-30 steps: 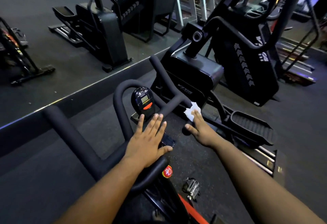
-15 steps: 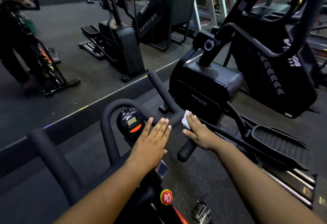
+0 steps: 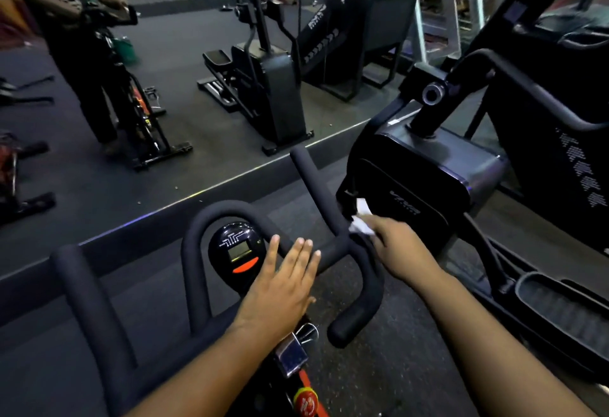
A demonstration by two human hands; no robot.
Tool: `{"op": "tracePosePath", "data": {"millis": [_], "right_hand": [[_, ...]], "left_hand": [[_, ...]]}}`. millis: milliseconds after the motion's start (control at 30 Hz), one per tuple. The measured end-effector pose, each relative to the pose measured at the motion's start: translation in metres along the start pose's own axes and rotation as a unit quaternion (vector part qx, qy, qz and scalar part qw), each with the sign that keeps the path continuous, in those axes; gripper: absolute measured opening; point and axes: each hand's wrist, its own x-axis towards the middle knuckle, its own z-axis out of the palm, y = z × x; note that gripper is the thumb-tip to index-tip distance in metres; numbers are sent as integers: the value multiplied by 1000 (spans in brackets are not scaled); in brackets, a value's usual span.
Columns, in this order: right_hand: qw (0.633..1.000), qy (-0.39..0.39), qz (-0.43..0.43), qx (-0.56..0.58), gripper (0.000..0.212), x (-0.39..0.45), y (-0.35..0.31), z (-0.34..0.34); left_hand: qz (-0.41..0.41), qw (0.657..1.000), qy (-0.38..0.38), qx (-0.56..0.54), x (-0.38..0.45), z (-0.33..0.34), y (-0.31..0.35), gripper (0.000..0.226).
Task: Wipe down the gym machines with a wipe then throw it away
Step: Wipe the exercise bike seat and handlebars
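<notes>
Two hands work at the black handlebar (image 3: 306,245): left hand (image 3: 283,284) lies flat, fingers straight, over its centre; right hand (image 3: 397,248) presses the white wipe (image 3: 361,218) against the right bar junction.

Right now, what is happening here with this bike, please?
A person is wiping an exercise bike's black handlebar. The right hand presses a white wipe against the bar where its right grip branches off. The left hand lies flat, fingers straight, beside the small display console. The wipe is not yet thrown away.
</notes>
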Motion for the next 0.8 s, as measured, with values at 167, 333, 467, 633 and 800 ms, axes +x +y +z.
{"op": "tracePosePath", "data": {"millis": [167,333,467,633,800], "right_hand": [[991,90,-81,63,54,100,-35,17],[993,11,-119,24,74,131,-41,40],[989,-23,-142,-44,76,106,-17,36],[983,-91,-151,-54,65,25,22,37],[979,-126,-148,-62,53,-34,20,27]], "left_hand": [[-7,1000,-13,-6,3,-2,1,82],[-10,999,-42,-19,4,-3,0,85],[-11,999,-39,-21,4,-1,-2,86],[-16,999,-43,-19,3,0,-1,84],[-12,999,-40,-20,4,0,2,84]]}}
